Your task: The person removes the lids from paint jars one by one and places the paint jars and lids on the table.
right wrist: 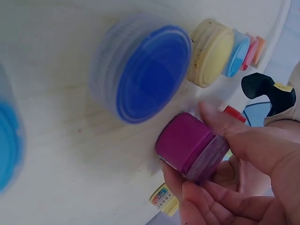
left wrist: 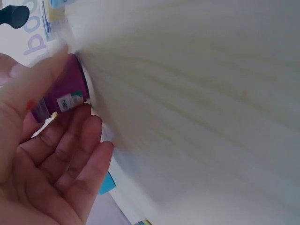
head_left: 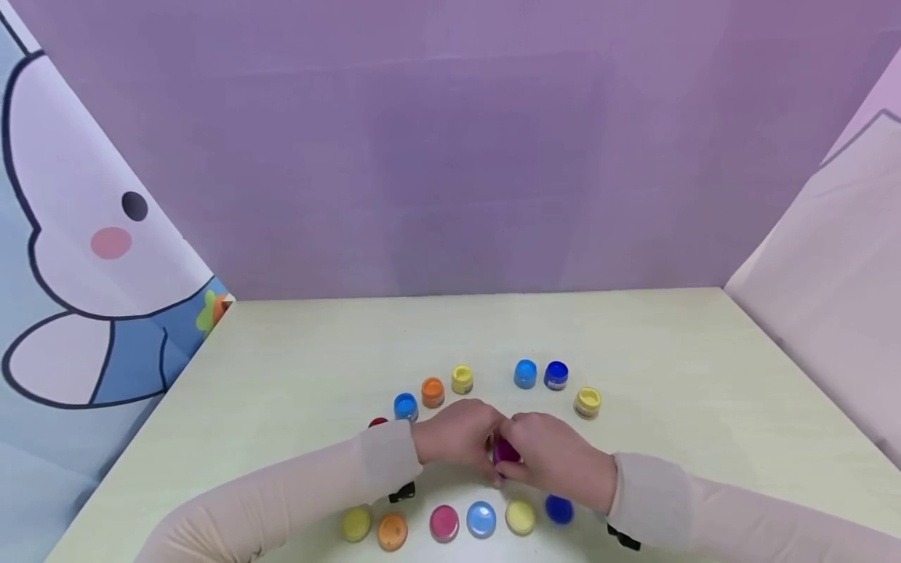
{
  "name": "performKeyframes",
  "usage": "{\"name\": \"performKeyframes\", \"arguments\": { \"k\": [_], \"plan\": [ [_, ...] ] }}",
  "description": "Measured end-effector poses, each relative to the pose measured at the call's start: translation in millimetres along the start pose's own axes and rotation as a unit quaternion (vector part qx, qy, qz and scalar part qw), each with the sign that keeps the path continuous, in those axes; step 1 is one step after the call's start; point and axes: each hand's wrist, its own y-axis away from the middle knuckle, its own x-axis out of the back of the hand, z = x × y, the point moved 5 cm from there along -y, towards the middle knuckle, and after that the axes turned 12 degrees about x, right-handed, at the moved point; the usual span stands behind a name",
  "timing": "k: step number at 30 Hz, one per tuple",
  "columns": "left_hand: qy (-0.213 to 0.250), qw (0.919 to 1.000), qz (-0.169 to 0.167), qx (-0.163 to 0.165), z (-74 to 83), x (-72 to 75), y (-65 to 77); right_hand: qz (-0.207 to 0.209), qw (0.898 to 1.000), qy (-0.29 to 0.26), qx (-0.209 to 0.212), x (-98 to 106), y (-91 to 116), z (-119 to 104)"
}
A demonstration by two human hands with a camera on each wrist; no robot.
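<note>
A small purple paint jar (head_left: 505,452) with a translucent ridged end is between both hands, over the near middle of the table. In the left wrist view, my left hand (left wrist: 56,136) has its thumb across the purple paint jar (left wrist: 70,84) and its fingers bent below. My right hand (right wrist: 243,173) pinches the jar's translucent end between thumb and fingers, with the purple body (right wrist: 183,140) pointing away from the palm. From above, the left hand (head_left: 461,434) and right hand (head_left: 552,453) meet around it, hiding most of it.
Beyond the hands stand several small paint jars, including orange (head_left: 432,392), yellow (head_left: 461,379), light blue (head_left: 525,374) and dark blue (head_left: 556,375). Nearer me lies a row of round coloured pieces, among them pink (head_left: 444,523) and dark blue (head_left: 559,509). A purple wall (head_left: 493,172) borders the table's back.
</note>
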Motion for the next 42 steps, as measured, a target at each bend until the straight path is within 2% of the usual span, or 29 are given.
{"name": "performKeyframes", "arguments": {
  "k": [4, 8, 15, 21, 27, 31, 35, 36, 38, 42],
  "plan": [
    [0.004, 0.9999, 0.007, -0.014, 1.1, -1.2, -0.6, 0.002, 1.000, 0.002, -0.010, -1.3, 0.1, 0.6],
    [0.005, 0.9998, 0.018, -0.004, -0.1, -3.0, -1.6, 0.000, 1.000, 0.006, -0.005, -1.6, -1.0, 0.0],
    [-0.005, 0.9996, 0.026, 0.010, -0.3, -1.4, -1.2, -0.007, 0.999, 0.036, 0.034, -1.5, -0.8, -1.1],
    [-0.009, 0.9997, 0.020, 0.015, -0.3, 0.6, 0.1, -0.017, 0.997, 0.045, 0.060, -0.8, 0.3, -3.3],
    [0.000, 0.9997, 0.016, 0.017, -0.9, 0.6, -1.0, -0.027, 0.993, 0.079, 0.083, -0.6, 1.4, -5.8],
    [-0.001, 0.9999, 0.013, 0.011, -1.0, -0.2, -2.5, -0.040, 0.989, 0.096, 0.108, -0.9, 3.9, -6.0],
    [-0.003, 0.9999, 0.012, -0.004, -1.6, -0.7, -3.8, -0.044, 0.977, 0.125, 0.166, -3.1, 6.9, -9.4],
    [-0.006, 0.9999, 0.011, -0.009, -1.4, -0.9, -4.0, -0.039, 0.977, 0.121, 0.172, -3.5, 7.2, -10.1],
    [-0.004, 0.9999, 0.009, -0.014, -1.6, -1.6, -4.9, -0.030, 0.982, 0.103, 0.159, -3.9, 6.5, -10.2],
    [-0.014, 0.9997, 0.014, -0.014, -1.9, -2.3, -5.7, -0.006, 0.997, 0.044, 0.060, -1.9, 3.1, -5.4]
  ]
}}
